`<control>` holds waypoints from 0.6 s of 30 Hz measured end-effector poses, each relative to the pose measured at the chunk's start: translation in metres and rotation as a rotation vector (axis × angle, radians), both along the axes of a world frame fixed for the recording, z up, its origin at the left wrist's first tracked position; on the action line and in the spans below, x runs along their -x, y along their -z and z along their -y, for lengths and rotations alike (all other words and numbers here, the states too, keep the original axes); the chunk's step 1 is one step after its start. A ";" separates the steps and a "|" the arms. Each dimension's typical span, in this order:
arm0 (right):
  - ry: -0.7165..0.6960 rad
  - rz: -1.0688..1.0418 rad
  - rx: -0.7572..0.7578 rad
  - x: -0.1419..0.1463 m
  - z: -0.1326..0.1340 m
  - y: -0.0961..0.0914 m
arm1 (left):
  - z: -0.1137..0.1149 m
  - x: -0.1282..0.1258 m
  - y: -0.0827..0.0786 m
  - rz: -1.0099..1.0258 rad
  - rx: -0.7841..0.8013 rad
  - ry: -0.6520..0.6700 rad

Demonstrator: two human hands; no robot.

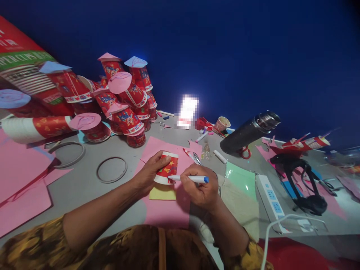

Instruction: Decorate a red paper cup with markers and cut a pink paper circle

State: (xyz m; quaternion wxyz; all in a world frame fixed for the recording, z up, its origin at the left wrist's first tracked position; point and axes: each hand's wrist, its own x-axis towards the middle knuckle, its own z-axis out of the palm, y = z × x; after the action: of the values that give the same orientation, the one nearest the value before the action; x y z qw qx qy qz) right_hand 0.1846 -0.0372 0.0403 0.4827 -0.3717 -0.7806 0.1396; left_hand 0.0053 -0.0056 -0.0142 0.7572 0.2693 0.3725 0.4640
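Note:
My left hand (149, 170) grips a red paper cup (168, 168) standing upside down on a yellow sheet (161, 194), which lies on pink paper (165, 212). My right hand (201, 189) holds a white marker with a blue cap (191, 179). The marker's tip touches the cup's rim at the yellow sheet. Scissors (194, 156) lie just beyond the cup.
A heap of red cups with pink and blue paper discs (120, 101) fills the back left. Two wire rings (111, 169) lie on the grey table. A dark flask (249, 132), a green sheet (241, 180), a white power strip (271, 198) and a black stand (305, 183) are at the right.

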 end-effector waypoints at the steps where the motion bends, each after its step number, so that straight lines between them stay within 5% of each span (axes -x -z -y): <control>1: 0.005 -0.005 0.003 0.000 0.000 0.000 | 0.000 0.000 0.000 0.000 0.001 0.005; 18: -0.090 -0.004 0.099 -0.003 0.000 0.002 | 0.000 0.000 0.002 -0.002 0.014 -0.010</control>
State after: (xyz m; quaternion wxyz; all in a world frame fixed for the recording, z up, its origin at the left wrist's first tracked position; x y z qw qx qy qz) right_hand 0.1872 -0.0374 0.0384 0.4584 -0.3596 -0.7877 0.2004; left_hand 0.0056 -0.0059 -0.0160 0.7564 0.2623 0.3778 0.4651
